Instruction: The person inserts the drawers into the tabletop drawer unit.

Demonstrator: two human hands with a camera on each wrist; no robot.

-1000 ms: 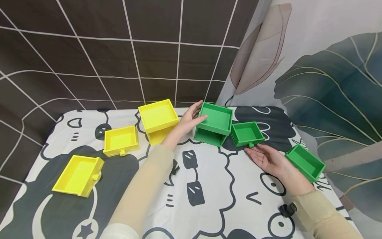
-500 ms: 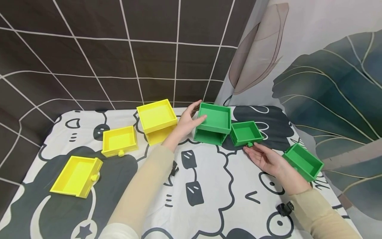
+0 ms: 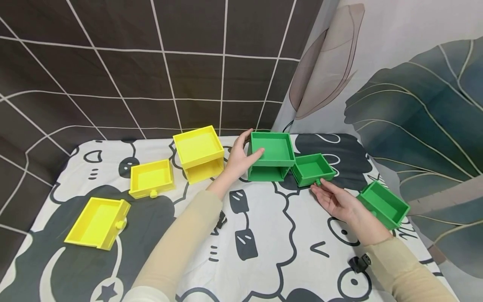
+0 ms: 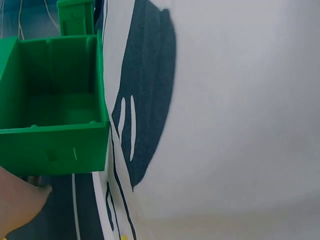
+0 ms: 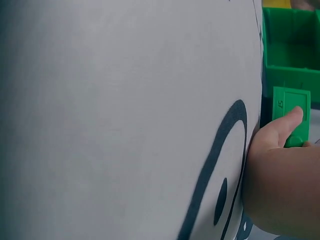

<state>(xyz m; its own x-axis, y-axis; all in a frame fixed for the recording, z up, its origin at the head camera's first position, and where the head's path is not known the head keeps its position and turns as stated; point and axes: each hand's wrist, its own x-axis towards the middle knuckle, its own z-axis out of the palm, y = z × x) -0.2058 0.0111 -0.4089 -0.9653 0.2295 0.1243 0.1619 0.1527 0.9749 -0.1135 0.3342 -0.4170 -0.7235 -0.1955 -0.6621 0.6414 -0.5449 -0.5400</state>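
Note:
In the head view, a green box frame (image 3: 271, 151) with a shallow top tray and an open-fronted slot stands at the back of the bed. My left hand (image 3: 243, 158) holds its left side, thumb at the front corner and fingers further back. Just right of it, a small green drawer (image 3: 312, 169) sits tilted, its corner close to the frame. My right hand (image 3: 339, 201) pinches that drawer's round knob; in the right wrist view the thumb (image 5: 292, 120) lies over the drawer front. A second green drawer (image 3: 385, 204) lies behind the right wrist.
A yellow box frame (image 3: 198, 151) stands left of my left hand. Two yellow drawers, one nearer the frame (image 3: 152, 177) and one further left (image 3: 97, 222), lie on the patterned sheet (image 3: 264, 235). A dark grid-patterned curtain (image 3: 151, 75) hangs behind.
The green box frame has turned to face more squarely forward under my left hand. My right hand and the small green drawer have shifted slightly, the drawer turning a little.

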